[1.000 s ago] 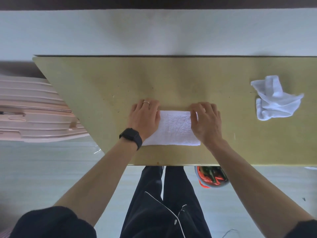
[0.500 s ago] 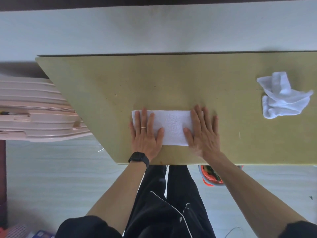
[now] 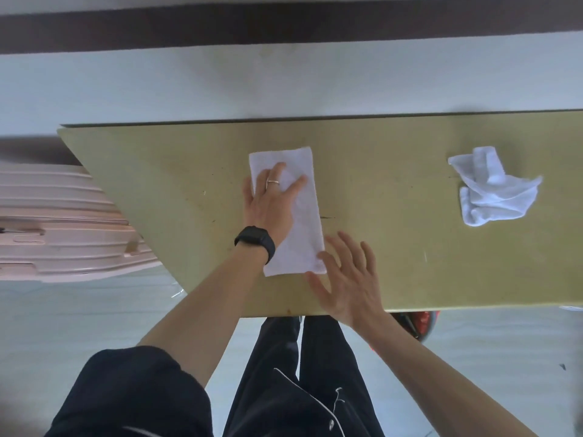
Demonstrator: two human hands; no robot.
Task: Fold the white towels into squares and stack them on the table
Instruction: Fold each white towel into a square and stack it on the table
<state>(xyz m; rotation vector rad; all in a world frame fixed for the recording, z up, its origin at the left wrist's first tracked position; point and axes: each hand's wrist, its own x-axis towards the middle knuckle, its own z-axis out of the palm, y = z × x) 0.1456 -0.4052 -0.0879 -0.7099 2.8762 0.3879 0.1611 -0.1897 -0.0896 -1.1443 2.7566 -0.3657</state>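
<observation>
Olive-green worktop (image 3: pixel 378 159) fills the middle of the frame, against a pale wall. At its centre a folded white towel (image 3: pixel 303 222) lies as a long strip running up the frame. Left hand (image 3: pixel 271 200) presses flat on it, fingers spread. Right hand (image 3: pixel 347 279) is spread too, its fingertips touching the strip's lower right corner. A crumpled white towel (image 3: pixel 492 190) sits at right.

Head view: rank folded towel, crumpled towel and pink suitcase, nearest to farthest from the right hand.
1. Folded towel: at the right hand's fingertips, to its left.
2. Crumpled towel: on the table, far right.
3. Pink suitcase: beyond the table's left edge.
</observation>
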